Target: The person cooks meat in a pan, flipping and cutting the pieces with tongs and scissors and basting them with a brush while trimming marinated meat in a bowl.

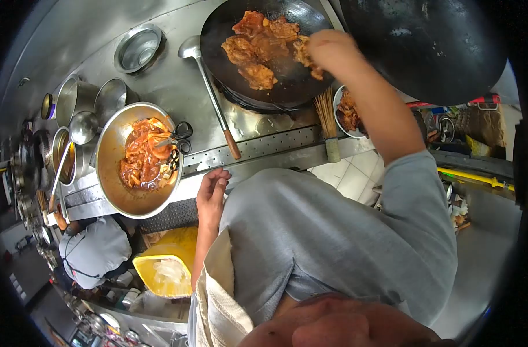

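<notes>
Over the right side of the wok (281, 87), my right hand (332, 51) is closed on the edge of a browned piece of meat (302, 53); its fingertips are partly hidden. Several other browned, sauced pieces of meat (258, 46) lie in the wok. My left hand (213, 188) hangs by the counter's front edge, fingers loosely curled and apart, holding nothing. To its left, a large metal bowl (110, 185) contains raw-looking meat in red sauce (142, 156), with black-handled scissors (180, 136) resting in it.
A ladle (213, 92) lies beside the wok. Below the wok are a bamboo brush (327, 121) and a bowl of dark meat (349, 113). Metal pots (76, 101) stand at left. A second wok (426, 46) is at right, a yellow bin (171, 248) below. Another person (96, 251) is lower left.
</notes>
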Tool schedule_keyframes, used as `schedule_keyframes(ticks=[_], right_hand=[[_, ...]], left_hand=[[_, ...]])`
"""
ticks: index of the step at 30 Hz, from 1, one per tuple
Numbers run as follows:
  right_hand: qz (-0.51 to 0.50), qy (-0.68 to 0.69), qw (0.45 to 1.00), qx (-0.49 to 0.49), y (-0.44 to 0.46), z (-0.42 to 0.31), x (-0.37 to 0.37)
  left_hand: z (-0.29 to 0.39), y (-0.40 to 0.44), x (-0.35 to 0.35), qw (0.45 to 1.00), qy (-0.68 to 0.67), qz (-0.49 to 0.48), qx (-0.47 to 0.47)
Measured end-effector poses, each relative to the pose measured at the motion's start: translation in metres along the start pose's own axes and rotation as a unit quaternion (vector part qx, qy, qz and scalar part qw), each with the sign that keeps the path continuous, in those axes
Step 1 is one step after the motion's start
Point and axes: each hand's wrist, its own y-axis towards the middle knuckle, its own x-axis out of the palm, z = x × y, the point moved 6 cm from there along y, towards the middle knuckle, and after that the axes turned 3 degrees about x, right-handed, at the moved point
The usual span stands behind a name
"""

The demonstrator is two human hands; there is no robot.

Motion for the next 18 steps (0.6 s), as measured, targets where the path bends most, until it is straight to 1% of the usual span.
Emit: schedule_keyframes(ticks=[1, 2, 3, 4, 6, 7, 8, 9, 10, 12, 13, 14, 15, 16, 18], right_hand=[[0.006, -0.039, 0.999, -0.015, 0.02, -0.016, 0.021], [-0.042, -0.03, 0.998, -0.021, 0.024, -0.04, 0.018], [-0.021, 0.004, 0.999, 0.024, 0.045, -0.048, 0.038], [-0.021, 0.004, 1.0, 0.021, 0.053, -0.057, 0.043], [-0.121, -0.049, 0.991, -0.038, 0.064, -0.072, 0.061], [-0.098, -0.028, 0.993, -0.061, 0.074, -0.07, 0.067], [-0.1, -0.03, 0.993, -0.062, 0.081, -0.055, 0.072], [-0.171, 0.04, 0.984, -0.005, 0.068, -0.042, 0.055], [-0.239, 0.109, 0.964, 0.053, 0.058, -0.029, 0.048], [-0.144, -0.015, 0.989, 0.016, 0.059, -0.007, 0.038], [-0.145, -0.015, 0.989, 0.014, 0.063, 0.012, 0.05], [-0.097, -0.042, 0.994, -0.018, 0.072, 0.03, 0.065], [-0.05, -0.068, 0.995, -0.049, 0.072, 0.031, 0.066], [-0.052, -0.066, 0.995, -0.05, 0.072, 0.034, 0.076], [-0.003, -0.035, 0.999, -0.041, 0.062, 0.037, 0.083]], left_hand=[[-0.001, 0.0, 0.0, 1.0, -0.01, 0.005, -0.002], [-0.001, -0.001, -0.001, 1.0, -0.02, 0.011, -0.004], [-0.001, -0.003, -0.003, 1.0, -0.02, 0.014, -0.004], [-0.001, -0.004, -0.005, 1.0, -0.019, 0.022, 0.0], [-0.001, -0.007, -0.009, 0.999, -0.019, 0.032, 0.005], [-0.002, -0.009, -0.013, 0.999, -0.011, 0.044, 0.006], [-0.004, -0.011, -0.017, 0.998, -0.004, 0.055, 0.006], [-0.006, -0.013, -0.019, 0.998, -0.006, 0.055, 0.004], [-0.009, -0.013, -0.021, 0.998, -0.01, 0.065, -0.001], [-0.013, -0.014, -0.025, 0.997, -0.013, 0.079, -0.006], [-0.015, -0.014, -0.025, 0.997, -0.008, 0.077, -0.009], [-0.016, -0.014, -0.025, 0.997, -0.003, 0.076, -0.011], [-0.014, -0.013, -0.023, 0.997, -0.001, 0.077, -0.013], [-0.011, -0.012, -0.019, 0.997, 0.009, 0.076, -0.014], [-0.005, -0.008, -0.012, 0.997, 0.021, 0.074, -0.017]])
